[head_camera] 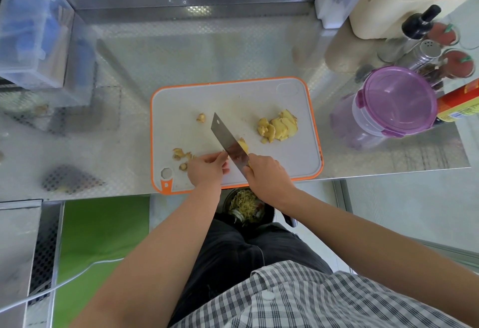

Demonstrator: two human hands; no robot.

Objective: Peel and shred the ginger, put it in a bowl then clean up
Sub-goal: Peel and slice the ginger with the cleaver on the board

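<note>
A grey cutting board [272, 99] with an orange rim lies on the steel counter. My right hand [267, 172] grips the handle of a cleaver [228, 138], whose blade slants across the board's near half. A small yellow ginger piece [243, 144] shows just right of the blade. My left hand [207, 169] sits on the board left of the blade, fingers curled at the blade's edge; what they hold is hidden. Peeled ginger slices [278, 126] are piled on the board's right side. Peel scraps [181, 155] lie at the left, and one more scrap [201, 117] further back.
A purple-lidded container [394, 102] stands right of the board, with bottles, shakers and a cream caddy [388, 13] behind it. A clear plastic box [28, 32] is at the back left. Below the counter edge a bin [246, 207] holds shreds and scraps.
</note>
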